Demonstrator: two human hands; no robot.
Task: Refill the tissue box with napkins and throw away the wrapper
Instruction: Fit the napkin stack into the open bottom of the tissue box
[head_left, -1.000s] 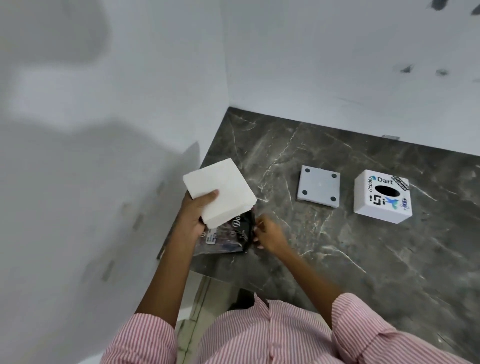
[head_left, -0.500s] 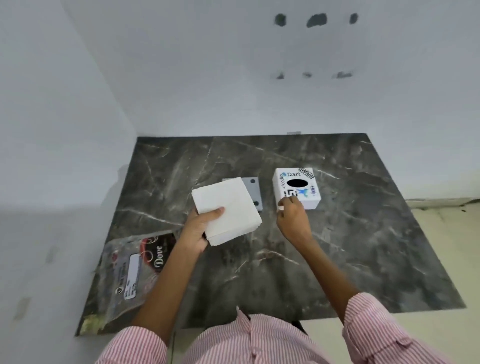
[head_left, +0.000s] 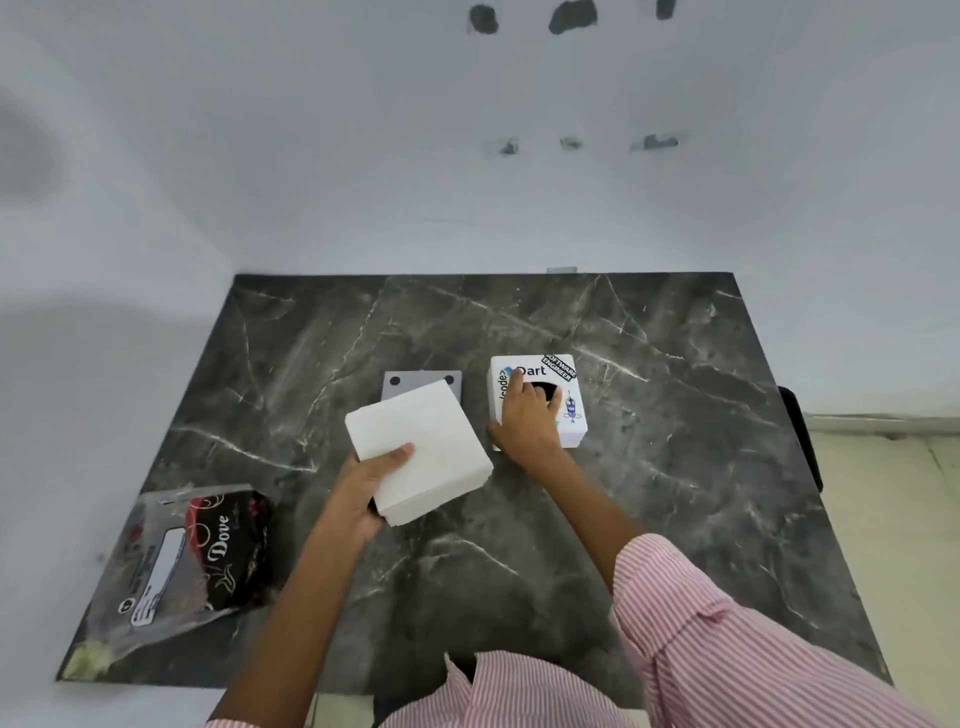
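Note:
My left hand (head_left: 363, 491) grips a thick white stack of napkins (head_left: 422, 447) above the middle of the dark marble table (head_left: 675, 467), thumb on top. The white tissue box (head_left: 569, 402), covered in stickers and with a black oval slot, stands just right of the stack. My right hand (head_left: 527, 415) lies over the box's top and near side, fingers curled around it and partly covering the slot. The box's grey base plate (head_left: 400, 382) lies flat behind the napkins, mostly hidden by them. The empty clear wrapper (head_left: 182, 556) with a dark "Dove" label lies at the table's front left corner.
White walls close the table in at the back and left. The table's right edge drops to a pale floor (head_left: 893, 519), and a dark object (head_left: 802, 441) sticks out beside that edge.
The wrapper has been let go and now lies at the front left. My left hand carried the napkins toward the box. My right hand went from the box's front edge to gripping its top.

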